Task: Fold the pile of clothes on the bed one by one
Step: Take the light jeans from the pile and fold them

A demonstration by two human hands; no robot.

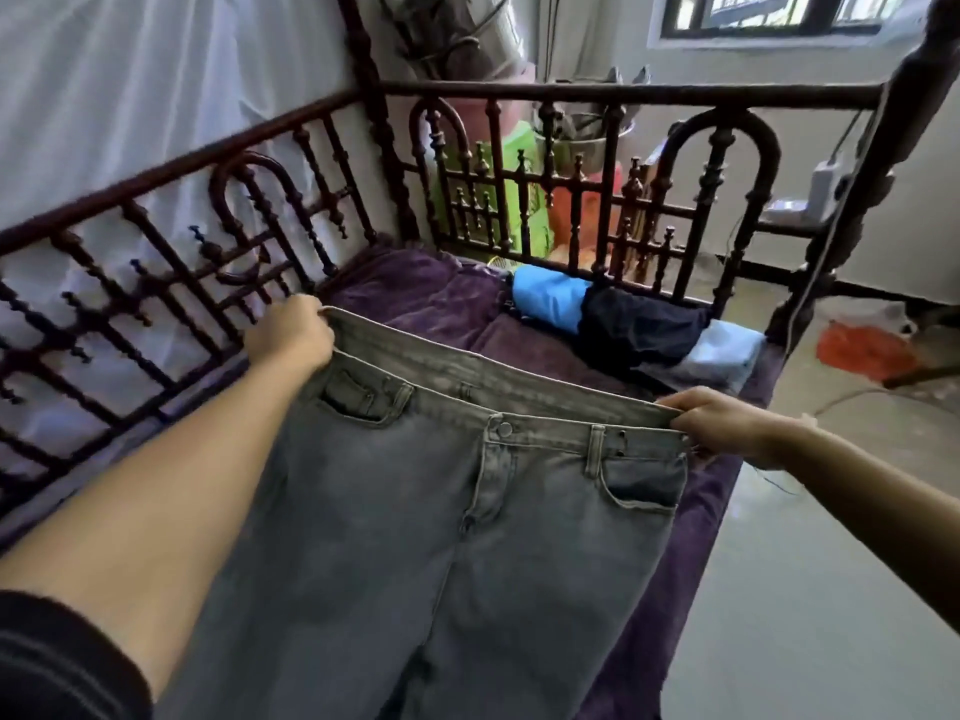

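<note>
A pale-walled room with a high window point(769, 13) and a grey floor point(810, 589) surrounds a bed point(431, 293) covered in a purple spread and fenced by a dark turned-spindle railing point(571, 93). White cloth point(130, 96) hangs behind the railing on the left side; green and orange items show through the spindles at the far end, too blurred to name.

Largest of the clothes is a pair of grey jeans point(415, 511), held up over the near part of the bed with the front facing the camera, button closed, legs dropping out of sight below. At the far end, against the railing, lies a small heap of clothes point(634, 324): a bright blue piece, a dark navy one and a pale blue one, touching and overlapping. Whether these are folded or waiting is hard to tell; they look bunched rather than squared.

The left hand point(291, 332) grasps the waistband at one corner, fingers curled over the edge. The right hand point(727, 423) pinches the opposite corner, so the band is pulled taut between them.

By my reading, the jeans are only spread for folding; no fold is made yet, and the heap likely remains.
</note>
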